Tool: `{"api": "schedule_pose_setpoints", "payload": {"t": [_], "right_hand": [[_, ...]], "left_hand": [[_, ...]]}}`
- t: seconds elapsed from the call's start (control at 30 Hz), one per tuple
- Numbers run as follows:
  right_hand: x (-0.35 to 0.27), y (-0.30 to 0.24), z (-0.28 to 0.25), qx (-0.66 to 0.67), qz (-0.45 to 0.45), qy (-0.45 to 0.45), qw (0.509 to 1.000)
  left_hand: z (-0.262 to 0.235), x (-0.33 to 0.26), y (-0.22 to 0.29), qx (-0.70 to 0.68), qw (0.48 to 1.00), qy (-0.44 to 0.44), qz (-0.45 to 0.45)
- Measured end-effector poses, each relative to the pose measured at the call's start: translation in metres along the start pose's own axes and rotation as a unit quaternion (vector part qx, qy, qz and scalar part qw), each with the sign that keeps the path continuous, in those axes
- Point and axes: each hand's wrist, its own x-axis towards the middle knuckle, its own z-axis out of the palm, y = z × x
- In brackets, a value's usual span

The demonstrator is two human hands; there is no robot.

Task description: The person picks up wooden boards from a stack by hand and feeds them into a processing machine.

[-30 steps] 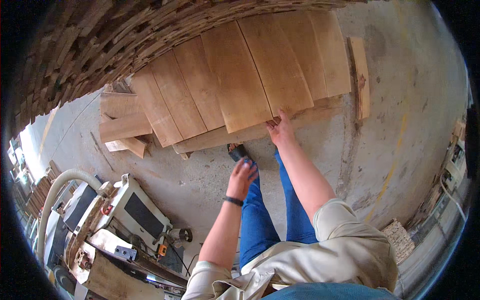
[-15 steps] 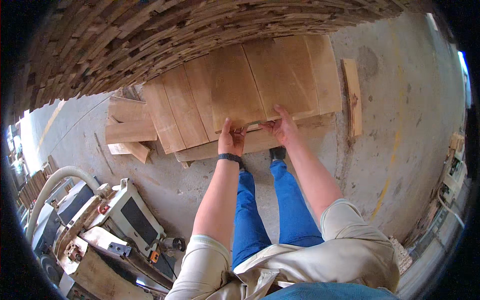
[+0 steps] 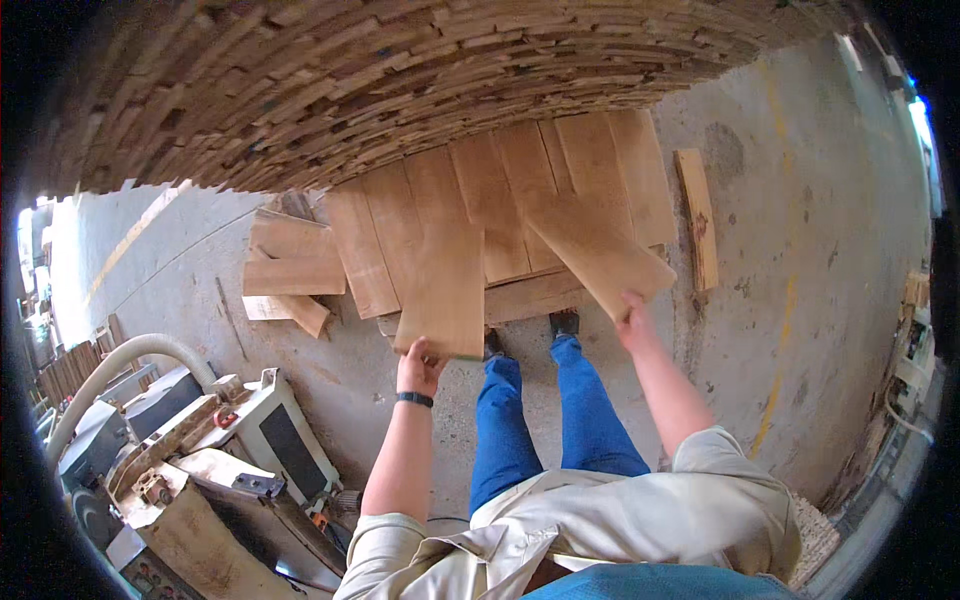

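While both hands grip lifted planks, left hand (image 3: 420,365) fingers pinch the near end of one board (image 3: 445,290); right hand (image 3: 633,318) fingers clamp another plank (image 3: 600,255)'s corner above the floor stack (image 3: 500,190). Judged: lifting step; next needs clearance.

A tall wood stack (image 3: 420,80) is filling the top, loose offcuts (image 3: 290,275) are lying on the concrete floor (image 3: 800,260), a narrow plank (image 3: 697,215) is resting at right, and a machine (image 3: 200,440) with hose (image 3: 110,365) is sitting lower left
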Motion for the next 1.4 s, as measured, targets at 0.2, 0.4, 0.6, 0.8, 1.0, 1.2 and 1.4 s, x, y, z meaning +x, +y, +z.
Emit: {"api": "schedule_pose_setpoints", "payload": {"t": [0.2,0.4,0.6,0.8,1.0,1.2,1.4], "right_hand": [[-0.134,-0.082,-0.008,0.106,0.197,0.069,0.972],[-0.226,-0.091,-0.045,0.035,0.214,0.072,0.974],[-0.265,-0.079,-0.049,0.052,0.211,0.047,0.975],[-0.291,-0.091,-0.036,-0.013,0.201,-0.058,0.978],[-0.326,-0.094,-0.058,0.170,0.121,-0.225,0.952],[-0.395,-0.108,-0.084,0.209,0.162,-0.321,0.909],[-0.448,-0.119,-0.078,0.172,0.156,-0.420,0.878]], "left_hand": [[-0.107,-0.079,0.002,0.008,0.993,0.116,-0.003],[-0.180,-0.145,0.000,0.045,0.990,0.132,0.004],[-0.206,-0.222,-0.013,-0.041,0.988,0.141,0.035],[-0.221,-0.282,-0.057,-0.107,0.986,0.092,0.094],[-0.225,-0.345,-0.109,-0.217,0.966,0.031,0.138],[-0.243,-0.418,-0.163,-0.334,0.912,-0.090,0.218],[-0.296,-0.485,-0.192,-0.388,0.860,-0.128,0.306]]}}
